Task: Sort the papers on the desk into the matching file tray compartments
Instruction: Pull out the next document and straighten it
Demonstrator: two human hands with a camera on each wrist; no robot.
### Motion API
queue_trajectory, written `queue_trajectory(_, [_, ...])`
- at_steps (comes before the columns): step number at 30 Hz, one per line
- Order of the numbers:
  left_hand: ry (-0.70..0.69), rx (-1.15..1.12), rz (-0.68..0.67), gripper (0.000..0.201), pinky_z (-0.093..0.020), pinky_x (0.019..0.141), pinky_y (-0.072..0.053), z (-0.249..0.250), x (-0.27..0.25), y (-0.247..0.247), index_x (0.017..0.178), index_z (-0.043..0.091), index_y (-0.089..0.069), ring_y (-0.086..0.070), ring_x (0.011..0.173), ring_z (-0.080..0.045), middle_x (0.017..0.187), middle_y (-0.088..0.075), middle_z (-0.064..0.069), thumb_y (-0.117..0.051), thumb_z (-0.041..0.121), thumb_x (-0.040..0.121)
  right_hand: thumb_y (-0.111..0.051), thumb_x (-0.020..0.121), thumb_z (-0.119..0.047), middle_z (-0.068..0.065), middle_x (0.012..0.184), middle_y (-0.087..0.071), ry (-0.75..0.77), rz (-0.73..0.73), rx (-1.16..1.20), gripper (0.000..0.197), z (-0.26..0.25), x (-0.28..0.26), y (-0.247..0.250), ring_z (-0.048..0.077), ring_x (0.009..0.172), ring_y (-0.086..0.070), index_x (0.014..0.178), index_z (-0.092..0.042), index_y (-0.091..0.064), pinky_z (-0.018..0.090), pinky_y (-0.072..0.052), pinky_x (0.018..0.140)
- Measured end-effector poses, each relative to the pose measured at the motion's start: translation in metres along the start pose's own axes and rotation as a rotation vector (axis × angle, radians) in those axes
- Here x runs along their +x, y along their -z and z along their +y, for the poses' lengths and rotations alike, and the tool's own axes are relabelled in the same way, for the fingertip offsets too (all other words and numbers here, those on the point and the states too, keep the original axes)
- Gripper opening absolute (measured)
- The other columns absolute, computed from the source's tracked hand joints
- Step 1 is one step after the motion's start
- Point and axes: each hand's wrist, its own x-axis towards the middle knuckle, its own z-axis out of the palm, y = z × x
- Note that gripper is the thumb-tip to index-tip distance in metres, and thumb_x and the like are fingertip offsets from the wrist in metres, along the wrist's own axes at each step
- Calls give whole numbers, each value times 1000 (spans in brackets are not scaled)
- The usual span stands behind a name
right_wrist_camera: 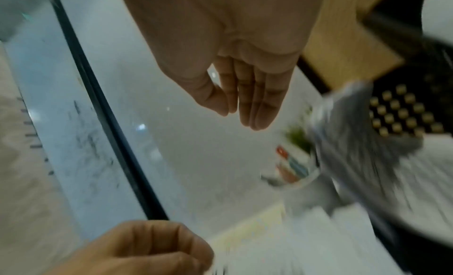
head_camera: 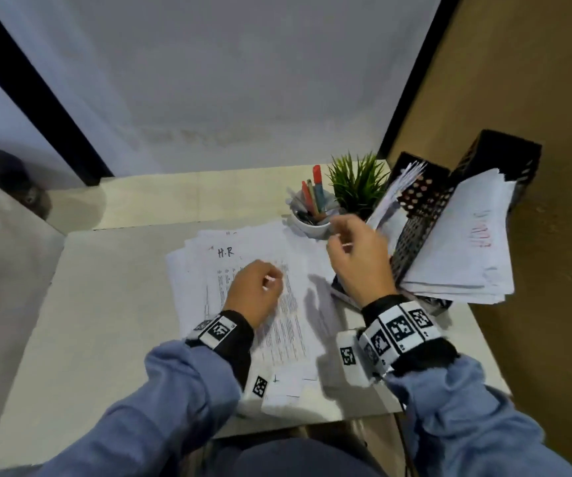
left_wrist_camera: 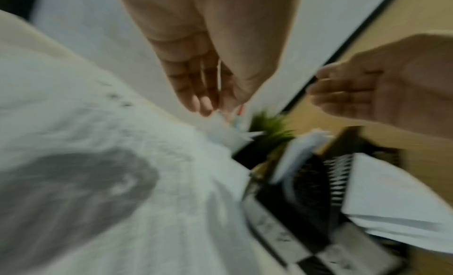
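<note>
A loose pile of printed papers (head_camera: 298, 270) lies in the middle of the desk, and its top sheet is hand-marked "H.R" (head_camera: 226, 252). My left hand (head_camera: 260, 287) hovers just over this sheet with loosely curled fingers and holds nothing; the left wrist view shows its fingers (left_wrist_camera: 196, 93) above the papers (left_wrist_camera: 122, 143). My right hand (head_camera: 353, 246) is raised beside the black mesh file tray (head_camera: 422, 208), fingers relaxed and empty, as the right wrist view shows (right_wrist_camera: 247, 105). The tray's compartments hold paper stacks, one with red writing (head_camera: 463, 242).
A white cup of pens (head_camera: 312, 215) and a small green plant (head_camera: 357, 184) stand behind the papers, next to the tray. A white partition rises behind the desk and a tan panel (head_camera: 518, 80) to the right. Bare desk (head_camera: 105, 304) spreads left of the pile.
</note>
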Motion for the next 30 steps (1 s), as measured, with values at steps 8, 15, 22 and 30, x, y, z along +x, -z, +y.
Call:
queue_trajectory(8, [602, 139, 103, 49, -37, 95, -45, -116, -18, 25, 127, 1, -46, -53, 114, -35, 129, -49, -17, -59, 24, 86, -52, 87, -10, 18, 132, -46, -420, -455, -324, 42, 65, -28, -113, 32, 121, -47, 128, -2, -49, 32, -40, 97])
queue_trajectory(15, [648, 26, 173, 56, -43, 98, -45, -124, -24, 10, 123, 5, -50, -53, 113, -34, 125, -49, -16, -69, 34, 80, -65, 83, -19, 20, 133, -40, -598, -325, -388, 51, 87, -45, -135, 36, 121, -42, 126, -2, -43, 40, -44, 93])
queue_trajectory(22, [665, -56, 141, 25, -26, 74, -42, -118, -22, 2, 101, 11, -56, -57, 88, -25, 109, -63, -11, -68, 19, 81, -66, 82, -19, 16, 108, -62, -668, -349, -153, 37, 93, -48, -130, 28, 96, -60, 111, 2, -57, 29, -46, 78])
queue_trajectory(30, [477, -266, 234, 33, -25, 63, -38, -122, -30, 1, 65, 20, -52, -48, 68, -20, 69, -56, 2, -42, -8, 78, -62, 78, 14, 14, 88, -60, -804, -332, 179, 19, 95, -41, -107, 25, 86, -57, 93, 2, -60, 26, -45, 68])
